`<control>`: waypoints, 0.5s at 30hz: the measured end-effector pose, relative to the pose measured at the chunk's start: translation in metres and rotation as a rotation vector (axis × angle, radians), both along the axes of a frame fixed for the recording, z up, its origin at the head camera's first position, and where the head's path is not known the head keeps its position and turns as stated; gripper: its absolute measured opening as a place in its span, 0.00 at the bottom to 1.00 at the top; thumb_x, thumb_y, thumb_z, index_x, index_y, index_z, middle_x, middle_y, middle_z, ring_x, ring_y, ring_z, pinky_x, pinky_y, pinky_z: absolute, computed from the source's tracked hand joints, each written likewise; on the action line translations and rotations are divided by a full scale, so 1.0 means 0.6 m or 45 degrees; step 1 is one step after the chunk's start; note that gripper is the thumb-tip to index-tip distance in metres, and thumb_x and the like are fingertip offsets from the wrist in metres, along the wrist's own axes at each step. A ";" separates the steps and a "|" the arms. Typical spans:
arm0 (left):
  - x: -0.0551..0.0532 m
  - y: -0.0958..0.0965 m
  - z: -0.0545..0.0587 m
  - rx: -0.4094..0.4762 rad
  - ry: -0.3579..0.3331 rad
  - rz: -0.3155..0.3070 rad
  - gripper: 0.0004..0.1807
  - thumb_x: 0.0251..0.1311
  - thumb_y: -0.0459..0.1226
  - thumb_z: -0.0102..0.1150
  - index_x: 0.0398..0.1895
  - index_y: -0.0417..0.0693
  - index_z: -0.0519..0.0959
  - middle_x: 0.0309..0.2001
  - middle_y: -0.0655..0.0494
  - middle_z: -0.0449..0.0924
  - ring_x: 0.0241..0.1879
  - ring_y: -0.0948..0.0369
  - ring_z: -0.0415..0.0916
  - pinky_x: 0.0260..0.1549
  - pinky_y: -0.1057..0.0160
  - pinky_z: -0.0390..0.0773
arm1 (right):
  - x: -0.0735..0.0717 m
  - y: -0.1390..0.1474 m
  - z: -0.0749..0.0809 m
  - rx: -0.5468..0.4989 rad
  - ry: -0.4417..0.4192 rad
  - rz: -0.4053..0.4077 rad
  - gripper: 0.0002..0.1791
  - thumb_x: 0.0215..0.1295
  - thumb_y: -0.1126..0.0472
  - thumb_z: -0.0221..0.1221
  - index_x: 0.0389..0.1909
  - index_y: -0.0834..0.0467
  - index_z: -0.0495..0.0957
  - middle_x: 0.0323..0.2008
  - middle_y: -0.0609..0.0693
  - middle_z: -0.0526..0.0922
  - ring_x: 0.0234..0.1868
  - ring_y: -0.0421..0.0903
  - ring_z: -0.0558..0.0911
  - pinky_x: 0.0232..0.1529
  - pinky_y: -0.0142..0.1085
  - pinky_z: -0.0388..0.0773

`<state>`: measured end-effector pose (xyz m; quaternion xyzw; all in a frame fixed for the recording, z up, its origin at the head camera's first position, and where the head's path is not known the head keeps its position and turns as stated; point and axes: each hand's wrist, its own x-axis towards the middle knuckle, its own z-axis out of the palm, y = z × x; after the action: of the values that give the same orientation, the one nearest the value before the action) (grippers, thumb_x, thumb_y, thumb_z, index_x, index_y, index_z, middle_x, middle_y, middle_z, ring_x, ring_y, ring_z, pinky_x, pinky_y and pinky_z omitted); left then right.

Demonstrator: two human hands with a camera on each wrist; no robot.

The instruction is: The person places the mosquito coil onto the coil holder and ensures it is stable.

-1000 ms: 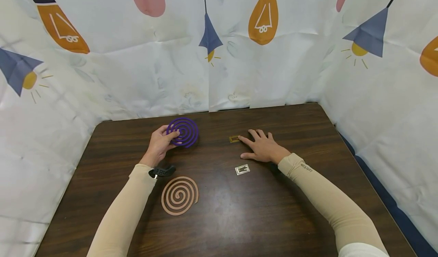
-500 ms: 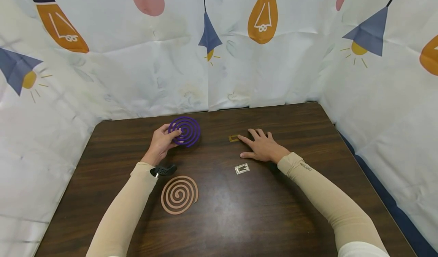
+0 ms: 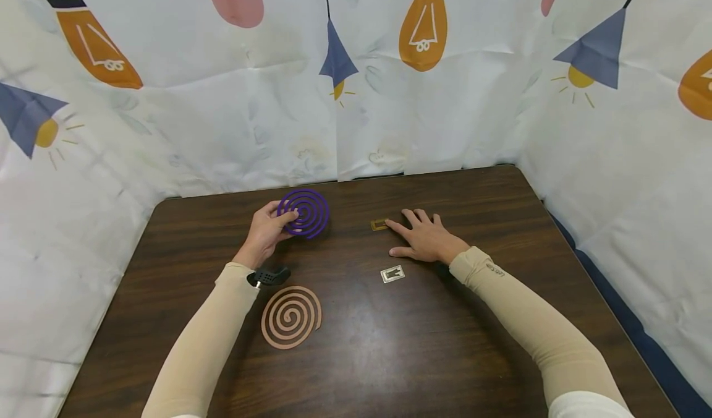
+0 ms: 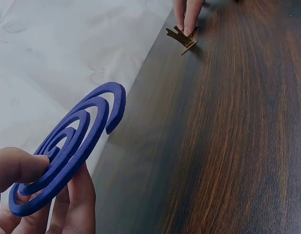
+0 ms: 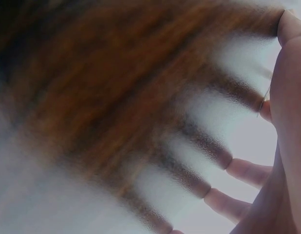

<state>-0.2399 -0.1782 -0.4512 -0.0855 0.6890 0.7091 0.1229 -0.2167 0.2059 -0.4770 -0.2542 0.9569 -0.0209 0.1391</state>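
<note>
Shifted slightly rightward, one flat purple spiral coil (image 3: 309,213) sits pinched in the fingers of the left hand (image 3: 264,232) above the brown wood-grain desk (image 3: 445,350), liable to snap if overgripped; right hand (image 3: 425,240), fingers spread, touches one small brass-coloured metal stand (image 3: 378,225).

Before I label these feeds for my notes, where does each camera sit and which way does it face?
Head: on the head, facing forward and down at the table; left hand, right hand and sleeves show.
Left wrist: on that wrist, looking past the purple spiral that the left hand holds toward the brass-coloured piece; both hands partly show.
Right wrist: on that wrist, looking low across the table, blurred; the right hand lines the right edge.
Head and left wrist share the purple spiral and brass-coloured piece.
</note>
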 end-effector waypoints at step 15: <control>-0.009 0.020 -0.004 -0.021 0.004 -0.010 0.22 0.70 0.33 0.62 0.64 0.43 0.70 0.41 0.64 0.87 0.34 0.67 0.87 0.33 0.68 0.88 | -0.002 0.000 -0.001 0.016 -0.008 -0.003 0.45 0.72 0.24 0.43 0.84 0.35 0.45 0.83 0.61 0.48 0.82 0.66 0.54 0.72 0.74 0.59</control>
<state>-0.2451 -0.1662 -0.4533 -0.0829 0.6954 0.7030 0.1238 -0.2180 0.2057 -0.4776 -0.2520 0.9569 -0.0158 0.1437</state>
